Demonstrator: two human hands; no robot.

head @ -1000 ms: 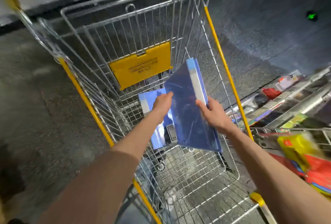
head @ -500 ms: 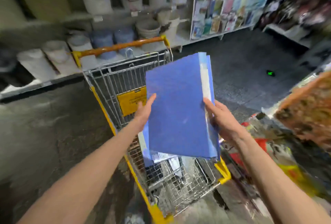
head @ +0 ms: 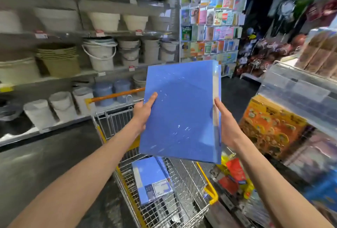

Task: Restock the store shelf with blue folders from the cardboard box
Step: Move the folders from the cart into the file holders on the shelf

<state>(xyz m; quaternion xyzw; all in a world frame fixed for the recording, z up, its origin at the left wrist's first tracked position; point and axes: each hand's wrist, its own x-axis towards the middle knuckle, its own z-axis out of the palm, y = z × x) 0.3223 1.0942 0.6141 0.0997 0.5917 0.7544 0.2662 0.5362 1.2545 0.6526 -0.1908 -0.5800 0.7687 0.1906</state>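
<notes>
I hold a stack of blue folders (head: pixel 180 111) upright in front of me, above a wire shopping cart (head: pixel 184 207). My left hand (head: pixel 144 111) grips the stack's left edge, thumb on the front cover. My right hand (head: pixel 225 123) holds the right edge, fingers behind it. More blue folders (head: pixel 151 178), one with a white label, lie in the cart's basket below. No cardboard box is in sight.
Shelves of white and beige buckets (head: pixel 100 54) fill the left wall. A greeting card rack (head: pixel 209 25) stands behind the folders. On the right are a store shelf with clear dividers (head: pixel 295 89), an orange box (head: pixel 269 127) and packets lower down. The floor is dark concrete.
The folder stack has been lifted out of the cart up to chest height, both hands still on its edges. My view has swung upward from the cart to the shelves.
</notes>
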